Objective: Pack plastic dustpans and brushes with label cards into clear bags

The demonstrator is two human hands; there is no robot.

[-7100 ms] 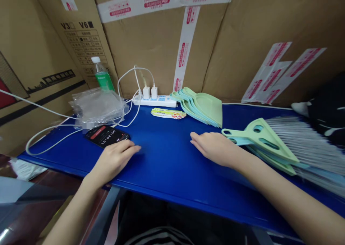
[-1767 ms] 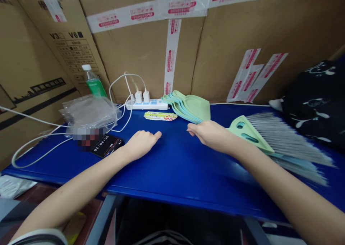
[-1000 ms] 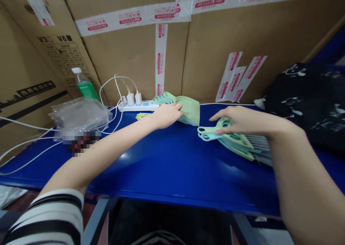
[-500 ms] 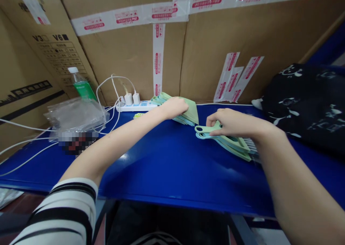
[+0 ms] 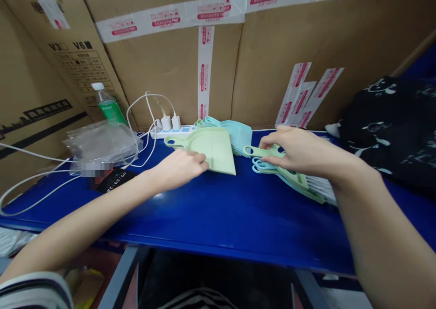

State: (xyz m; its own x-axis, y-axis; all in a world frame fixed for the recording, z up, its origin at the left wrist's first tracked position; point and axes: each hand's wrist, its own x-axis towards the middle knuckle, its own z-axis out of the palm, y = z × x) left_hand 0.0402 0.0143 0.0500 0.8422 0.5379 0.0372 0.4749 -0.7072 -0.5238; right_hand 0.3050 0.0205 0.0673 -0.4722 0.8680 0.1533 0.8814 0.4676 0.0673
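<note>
My left hand (image 5: 184, 167) grips the near edge of a light green dustpan (image 5: 216, 146), its fingers closed and the handle loop pointing left. Behind that pan lies a stack of dustpans, a light blue one (image 5: 241, 134) on top. To the right, my right hand (image 5: 294, 152) pinches a green hand brush (image 5: 251, 151) by its handle; my palm hides part of it. Just under it is a pile of green and blue hand brushes (image 5: 289, 183) with pale bristles at their right end.
Against the cardboard (image 5: 163, 68) at the back stands a power strip (image 5: 187, 129) with white chargers and cables. Plastic bags (image 5: 102, 145), a green-labelled bottle (image 5: 111, 109) and a phone showing a timer (image 5: 116, 180) are at left. A black patterned bag (image 5: 391, 127) sits at right.
My left hand has drawn the green dustpan off the stack toward me and left, uncovering a blue one. My right hand has lifted a green brush handle slightly off the pile.
</note>
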